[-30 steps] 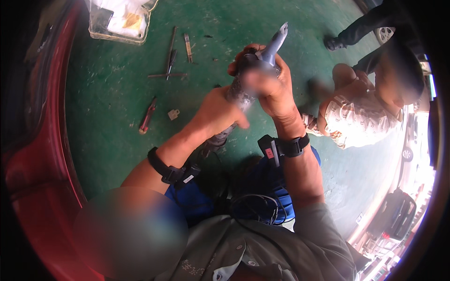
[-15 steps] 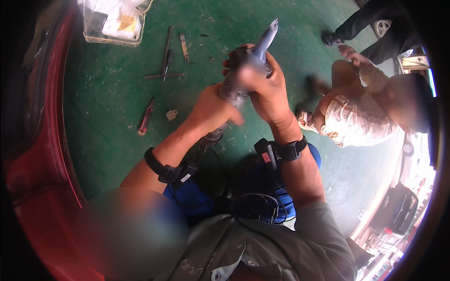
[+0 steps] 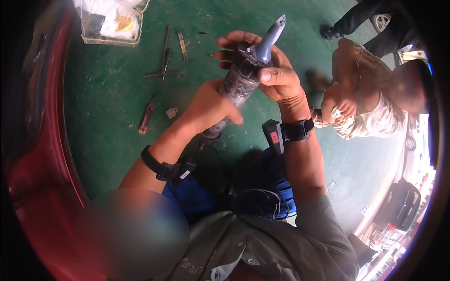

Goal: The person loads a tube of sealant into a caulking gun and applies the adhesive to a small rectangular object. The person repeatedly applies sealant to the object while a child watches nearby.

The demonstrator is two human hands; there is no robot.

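Head view: a grimy sealant tube [image 3: 239,86] with a grey nozzle [image 3: 272,35] is held up over the green floor [image 3: 108,103], tilted far-right. The left hand [image 3: 211,105] wraps closed around its lower body; the right hand [image 3: 269,75] grips closed around its nozzle end. Left of them lie a red-handled screwdriver [image 3: 145,116] and metal tools [image 3: 165,56].

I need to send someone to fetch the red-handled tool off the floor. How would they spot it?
Look on the green floor, left of the person's left hand. The red-handled screwdriver lies by a small pale tag, the only red tool; the tools farther up are bare metal.
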